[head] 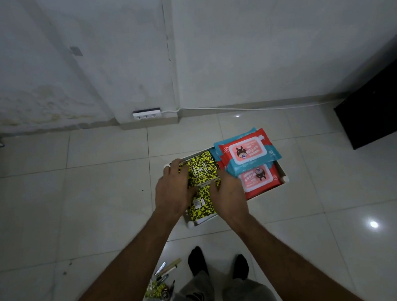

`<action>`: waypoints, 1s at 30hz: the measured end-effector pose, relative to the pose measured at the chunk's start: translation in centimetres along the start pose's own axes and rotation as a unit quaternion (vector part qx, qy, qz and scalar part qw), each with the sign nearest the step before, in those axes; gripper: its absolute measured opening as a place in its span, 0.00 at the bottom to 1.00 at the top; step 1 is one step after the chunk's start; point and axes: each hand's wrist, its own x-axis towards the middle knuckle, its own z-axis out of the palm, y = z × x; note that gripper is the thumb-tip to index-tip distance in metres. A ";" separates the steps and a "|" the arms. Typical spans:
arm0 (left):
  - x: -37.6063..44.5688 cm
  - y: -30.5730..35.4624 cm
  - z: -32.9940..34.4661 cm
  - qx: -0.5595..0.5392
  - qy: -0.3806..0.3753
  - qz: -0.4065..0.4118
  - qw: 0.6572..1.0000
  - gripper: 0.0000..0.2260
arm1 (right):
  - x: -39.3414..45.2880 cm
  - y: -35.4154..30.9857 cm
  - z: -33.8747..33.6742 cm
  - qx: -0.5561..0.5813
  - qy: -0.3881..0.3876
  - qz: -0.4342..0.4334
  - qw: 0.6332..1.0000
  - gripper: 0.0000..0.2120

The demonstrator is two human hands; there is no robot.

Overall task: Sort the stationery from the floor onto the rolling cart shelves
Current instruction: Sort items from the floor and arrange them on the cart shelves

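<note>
Both hands are down on the yellow-and-black speckled notebooks in the cart's top shelf. The left hand [172, 191] lies over the left edge of the far yellow-and-black speckled notebook [201, 169], fingers pointing away and curling slightly over its far-left corner, so it looks like it's holding that book by the edge. The right hand [230, 193] comes in from the right side with its fingers spread flat against the notebook's near-right edge; can't tell if the thumb is tucked under it or not.

A second speckled notebook [201, 207] with the same pattern sits just nearer, partly under both hands, running to the near end of the white plastic cart shelf [284, 174].

The right half of that shelf holds wet wipes: a red-and-blue wipes pack [250, 151] with a cartoon label lies on top, tilted and sticking out past the far rim, and another red wipes pack [258, 178] lies below it.

Back near the person's black-socked feet [197, 260], on the pale tiled floor [76, 197], there's a loose pile of pens and markers [164, 278] with a scrap of the same yellow speckled stuff mixed in.

Far off, a white power strip [146, 113] sits at the foot of the wall.
</note>
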 end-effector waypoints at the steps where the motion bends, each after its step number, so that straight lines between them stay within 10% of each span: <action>1: -0.4 0.1 0.1 -0.005 0.009 -0.001 1.000 0.28 | -0.4 0.2 0.0 0.005 0.004 -0.005 1.000 0.08; 15: -15.5 2.2 2.6 -0.128 0.165 -0.007 0.978 0.11 | -9.5 4.7 -0.2 0.115 0.021 -0.230 0.966 0.08; 30: -32.5 -1.2 12.0 -0.233 0.057 -0.176 0.955 0.04 | -20.9 16.3 8.7 0.110 -0.134 -0.175 0.969 0.10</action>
